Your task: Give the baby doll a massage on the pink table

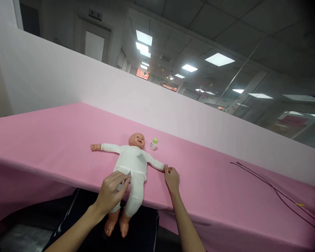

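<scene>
The left hand [111, 192] pinches the baby doll's [132, 164] soft white suit at the table's [55, 140] near edge — right hand [172, 178] closed on its stiff plastic wrist — probably light, best gripped by the torso.

One baby doll [132, 164] in a white suit lies on one pink desk [55, 140]. One small white bottle [153, 144] with a green cap stands beside the doll's head. Two thin black cables [273, 189] run across the desk's right part. Two hands are in view: one left hand [111, 192] and one right hand [172, 179].
</scene>
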A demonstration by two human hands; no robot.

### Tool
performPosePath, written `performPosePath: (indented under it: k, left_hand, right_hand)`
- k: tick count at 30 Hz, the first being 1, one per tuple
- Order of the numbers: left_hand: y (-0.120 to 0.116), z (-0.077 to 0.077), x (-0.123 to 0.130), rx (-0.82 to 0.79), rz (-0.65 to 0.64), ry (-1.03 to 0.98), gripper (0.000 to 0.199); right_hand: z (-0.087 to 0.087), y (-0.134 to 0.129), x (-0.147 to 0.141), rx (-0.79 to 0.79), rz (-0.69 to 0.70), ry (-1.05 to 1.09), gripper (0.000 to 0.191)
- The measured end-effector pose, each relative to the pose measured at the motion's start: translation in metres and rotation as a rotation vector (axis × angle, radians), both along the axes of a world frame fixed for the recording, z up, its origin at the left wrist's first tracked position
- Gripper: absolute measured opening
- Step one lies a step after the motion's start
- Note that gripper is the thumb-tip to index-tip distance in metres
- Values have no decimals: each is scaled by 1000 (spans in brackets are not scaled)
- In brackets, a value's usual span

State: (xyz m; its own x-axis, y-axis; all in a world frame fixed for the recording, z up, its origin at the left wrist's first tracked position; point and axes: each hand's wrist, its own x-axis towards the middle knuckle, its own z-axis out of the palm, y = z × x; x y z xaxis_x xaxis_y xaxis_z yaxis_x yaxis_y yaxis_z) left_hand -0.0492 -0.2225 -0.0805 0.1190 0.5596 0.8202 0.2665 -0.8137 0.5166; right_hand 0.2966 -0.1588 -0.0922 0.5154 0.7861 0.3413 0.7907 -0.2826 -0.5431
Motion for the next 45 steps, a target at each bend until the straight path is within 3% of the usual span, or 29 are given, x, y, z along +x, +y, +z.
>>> performPosePath:
  k: [2,6,9,11,13,15,19,21,23,25,27,30,32,34,37,41,45]
  left_hand:
    - [-14,-12,-5,10,-20,5,16]
    - [-43,-56,-28,83,57,68,25]
    - [-49,-81,-46,80,167,154,31]
    - [-44,-85,-52,62,212,199,35]
    - [-31,-77,-52,34,218,247,42]
    - [-10,-60,-42,-9,179,321,48]
    - [51,-20,-6,-150,53,486,57]
    - [82,-5,11,-248,4,567,62]
    - [106,3,19,-346,-45,608,65]
    - [118,4,16,-466,-65,591,71]
    - [117,0,3,-607,-45,544,80]
    - [95,-12,-17,-726,7,504,90]
    - [78,-20,-21,-654,14,519,88]
    - [67,-23,-13,-479,-6,557,82]
    - [74,-15,8,-278,-56,607,70]
    - [107,2,22,-384,-88,623,66]
    - [114,-1,6,-597,-18,498,71]
  right_hand:
    - [-1,0,0,55,13,82,52]
    - [-4,0,2,107,61,203,62]
    - [-4,1,2,110,51,109,66]
    - [-3,1,-3,173,47,-11,68]
    - [-2,-1,-18,242,136,-57,68]
    - [-1,-4,-44,247,335,-2,65]
    - [2,0,-110,152,786,87,61]
    - [4,10,-131,95,907,83,62]
    - [7,21,-137,41,910,89,65]
    - [7,28,-130,9,823,123,73]
    - [4,26,-119,-21,720,182,81]
    - [-3,8,-110,-60,652,264,86]
    - [-6,-6,-114,-64,689,273,84]
    - [-3,-13,-123,-60,771,231,81]
    - [7,-4,-134,-64,894,150,78]
    - [14,23,-133,-44,879,122,77]
    - [6,31,-119,12,705,199,80]
